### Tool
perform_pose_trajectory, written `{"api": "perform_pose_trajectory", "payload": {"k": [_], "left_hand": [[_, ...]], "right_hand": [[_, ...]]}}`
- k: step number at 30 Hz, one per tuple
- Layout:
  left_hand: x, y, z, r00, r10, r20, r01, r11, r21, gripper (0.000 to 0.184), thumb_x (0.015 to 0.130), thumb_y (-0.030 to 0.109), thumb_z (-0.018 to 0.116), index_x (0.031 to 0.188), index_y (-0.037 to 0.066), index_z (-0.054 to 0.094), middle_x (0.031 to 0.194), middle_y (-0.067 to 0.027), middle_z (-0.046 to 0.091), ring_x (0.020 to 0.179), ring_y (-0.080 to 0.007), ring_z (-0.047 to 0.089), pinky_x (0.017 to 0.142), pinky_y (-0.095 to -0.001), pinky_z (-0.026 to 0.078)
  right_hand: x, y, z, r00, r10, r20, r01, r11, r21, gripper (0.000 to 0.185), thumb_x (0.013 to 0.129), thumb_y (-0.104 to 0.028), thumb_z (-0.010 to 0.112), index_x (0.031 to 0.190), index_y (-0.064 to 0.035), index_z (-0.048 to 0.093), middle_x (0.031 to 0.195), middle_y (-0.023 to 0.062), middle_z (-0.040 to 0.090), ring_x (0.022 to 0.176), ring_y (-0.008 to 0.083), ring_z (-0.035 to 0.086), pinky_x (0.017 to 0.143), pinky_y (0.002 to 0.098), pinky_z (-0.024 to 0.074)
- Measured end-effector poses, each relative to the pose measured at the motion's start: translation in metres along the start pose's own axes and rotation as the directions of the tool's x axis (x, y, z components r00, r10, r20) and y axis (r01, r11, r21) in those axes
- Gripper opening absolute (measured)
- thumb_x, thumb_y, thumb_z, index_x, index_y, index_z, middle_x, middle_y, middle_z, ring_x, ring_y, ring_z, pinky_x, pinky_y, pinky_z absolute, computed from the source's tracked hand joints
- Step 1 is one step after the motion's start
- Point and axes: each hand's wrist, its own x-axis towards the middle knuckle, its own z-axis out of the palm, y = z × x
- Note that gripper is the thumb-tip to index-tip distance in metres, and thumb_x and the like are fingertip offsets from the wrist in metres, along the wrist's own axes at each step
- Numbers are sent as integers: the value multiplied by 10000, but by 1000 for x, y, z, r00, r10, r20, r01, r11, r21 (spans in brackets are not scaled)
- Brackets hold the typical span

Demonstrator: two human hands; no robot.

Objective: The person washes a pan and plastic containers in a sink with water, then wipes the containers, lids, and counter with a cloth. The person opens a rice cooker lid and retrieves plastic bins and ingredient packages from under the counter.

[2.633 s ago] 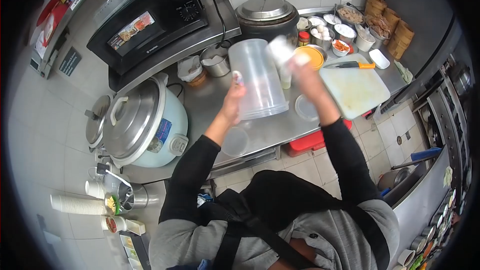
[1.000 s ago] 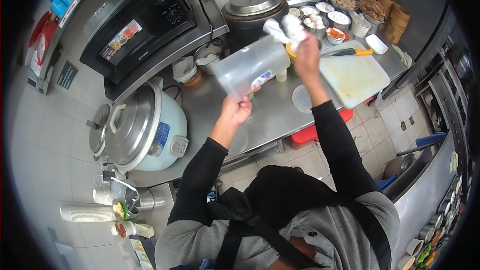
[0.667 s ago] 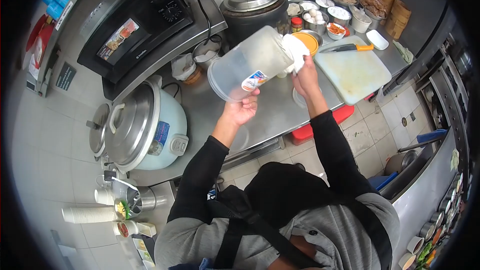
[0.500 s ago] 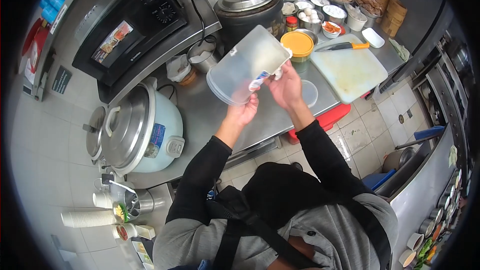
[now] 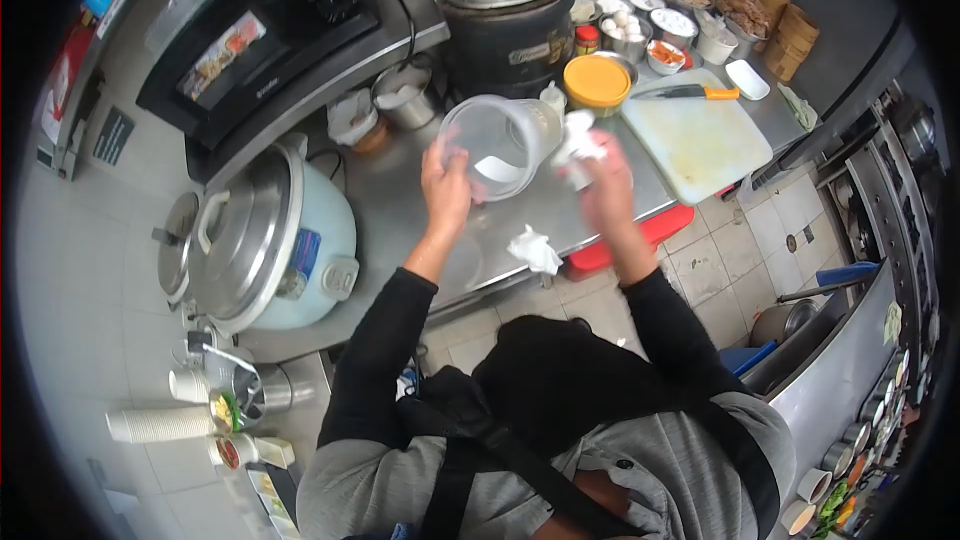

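Observation:
My left hand (image 5: 446, 190) grips the rim of a clear plastic container (image 5: 545, 125), fingers wrapped round its left side. The container is tilted with its round mouth toward me, and a white label shows through the wall. To the right, my right hand (image 5: 610, 185), smeared by motion, holds a crumpled white tissue (image 5: 578, 145) beside the container. A second crumpled white tissue (image 5: 535, 250) is at the counter's front edge; whether it lies there or is in the air I cannot tell.
On the steel counter (image 5: 400, 240) stand a tub with a yellow lid (image 5: 597, 82), a cutting board (image 5: 700, 140) with a yellow-handled knife (image 5: 685, 92), a black pot (image 5: 505, 30) and a large rice cooker (image 5: 300, 250). Several ingredient bowls crowd the back right.
The container has come down and turned its mouth toward me. My right hand has moved off it to the right with a tissue. Another tissue now shows near the counter's front edge.

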Motion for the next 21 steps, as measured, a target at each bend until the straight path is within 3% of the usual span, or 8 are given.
{"api": "perform_pose_trajectory", "payload": {"k": [3,5,8,12,15,17,19,21], "left_hand": [[-5,-2,-9,1000,24,-7,-23,993,117,369,942,85,522,1310,70,546,966,-111,612,461,-113,548,359,-242,392],[-8,3,-16,996,23,-90,-13,994,109,363,932,93,528,1293,72,562,953,-98,616,458,-110,536,367,-235,392],[-5,-1,-26,996,-32,-89,33,999,10,357,927,96,535,1277,35,569,878,-83,622,454,-100,531,388,-248,412],[-2,3,-27,998,-63,14,61,987,149,354,900,137,618,1235,25,613,724,-8,583,453,-84,520,400,-241,416],[-25,-20,-26,999,33,-10,-28,947,321,338,870,196,700,1156,18,674,600,22,488,482,-76,515,448,-264,440],[-32,-42,-24,986,158,50,-161,845,510,358,867,230,705,1150,14,670,576,-34,471,533,-100,545,536,-301,483],[-37,-21,-8,978,166,122,-206,754,624,335,870,228,691,1126,15,669,634,-86,530,607,-165,607,598,-333,507],[-42,-11,13,938,252,238,-346,695,630,302,872,209,672,1109,21,666,719,-123,591,680,-235,650,640,-361,525]], "right_hand": [[10,-29,-52,1000,27,4,-23,917,-398,181,871,-37,570,1048,-27,607,1057,95,625,883,185,607,770,319,505],[-19,1,-63,812,-298,503,584,371,-722,220,843,-98,624,1055,-40,618,1095,132,597,983,267,593,857,382,485],[-76,90,-49,769,176,615,617,52,-785,343,812,-227,718,1120,-96,639,1250,153,534,1148,368,520,962,461,438],[-54,141,-121,621,241,746,685,296,-666,405,853,-222,706,1227,-130,578,1176,138,600,1080,324,585,948,445,460],[-39,20,-74,942,333,33,-193,621,-760,206,912,-132,646,1094,-56,587,1050,131,666,948,272,674,831,380,524],[-32,-36,-41,959,208,194,-146,945,-293,199,869,-82,660,1046,-40,579,1006,150,671,958,315,669,856,381,517],[-22,-48,-6,845,143,515,309,655,-690,258,836,-81,674,1068,-30,577,1032,166,667,955,342,662,866,390,517],[-2,-10,-1,688,202,697,632,307,-712,359,764,-48,692,1108,-29,591,1064,184,663,949,397,645,860,418,520]]}}
